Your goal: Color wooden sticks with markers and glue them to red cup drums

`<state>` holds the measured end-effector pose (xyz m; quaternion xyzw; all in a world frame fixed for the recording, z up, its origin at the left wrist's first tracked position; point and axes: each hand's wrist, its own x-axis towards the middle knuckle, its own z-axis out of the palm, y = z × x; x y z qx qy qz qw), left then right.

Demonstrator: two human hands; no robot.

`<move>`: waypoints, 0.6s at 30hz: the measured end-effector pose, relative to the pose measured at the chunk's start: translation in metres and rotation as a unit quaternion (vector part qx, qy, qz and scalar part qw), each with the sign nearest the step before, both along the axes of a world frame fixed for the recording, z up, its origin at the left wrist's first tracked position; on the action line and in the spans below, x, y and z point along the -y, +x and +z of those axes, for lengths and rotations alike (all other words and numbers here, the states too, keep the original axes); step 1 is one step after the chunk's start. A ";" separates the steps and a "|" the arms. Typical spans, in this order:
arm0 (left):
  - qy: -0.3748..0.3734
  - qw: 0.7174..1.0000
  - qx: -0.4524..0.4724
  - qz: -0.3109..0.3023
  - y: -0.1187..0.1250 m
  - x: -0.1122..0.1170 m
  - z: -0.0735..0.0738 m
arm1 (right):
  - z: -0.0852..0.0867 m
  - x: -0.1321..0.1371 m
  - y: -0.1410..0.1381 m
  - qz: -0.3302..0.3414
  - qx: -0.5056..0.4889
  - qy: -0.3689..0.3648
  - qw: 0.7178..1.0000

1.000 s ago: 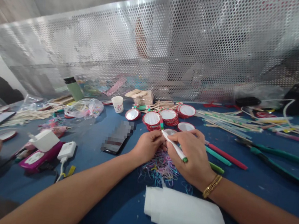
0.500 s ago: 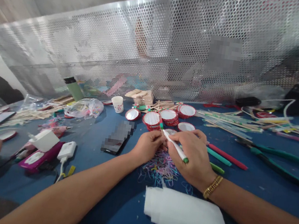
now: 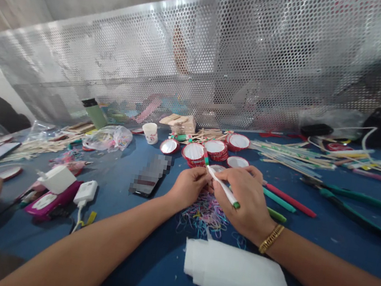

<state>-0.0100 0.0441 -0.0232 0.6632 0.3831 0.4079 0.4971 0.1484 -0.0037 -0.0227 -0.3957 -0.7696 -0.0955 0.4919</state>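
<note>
Your left hand (image 3: 188, 186) pinches the striped stick (image 3: 206, 158); your right hand (image 3: 247, 200) grips the white marker (image 3: 223, 189). Neat strokes call for light, even pressure.

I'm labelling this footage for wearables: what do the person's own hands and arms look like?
The left hand and right hand are ungloved, with no sleeves in view. A gold-coloured linked band circles the right wrist; watch or bracelet, I can't tell.
</note>
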 end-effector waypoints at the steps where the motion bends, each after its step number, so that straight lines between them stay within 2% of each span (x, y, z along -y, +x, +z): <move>1: 0.004 1.000 -0.001 -0.002 0.000 0.000 0.000 | 0.000 0.000 0.000 0.001 0.001 -0.004 1.000; 6: -0.015 1.000 0.008 -0.003 -0.001 -0.001 -0.002 | 0.001 -0.001 0.000 -0.021 -0.005 0.008 1.000; 11: 0.006 1.000 0.005 -0.005 -0.001 -0.002 -0.004 | 0.001 0.000 0.000 0.004 0.001 -0.002 1.000; 15: -0.006 1.000 0.014 -0.008 -0.001 -0.002 -0.005 | 0.001 0.000 0.000 -0.015 -0.012 0.004 1.000; 18: 0.001 1.000 0.007 -0.006 -0.001 -0.003 -0.006 | 0.001 0.000 0.000 -0.002 -0.006 0.002 1.000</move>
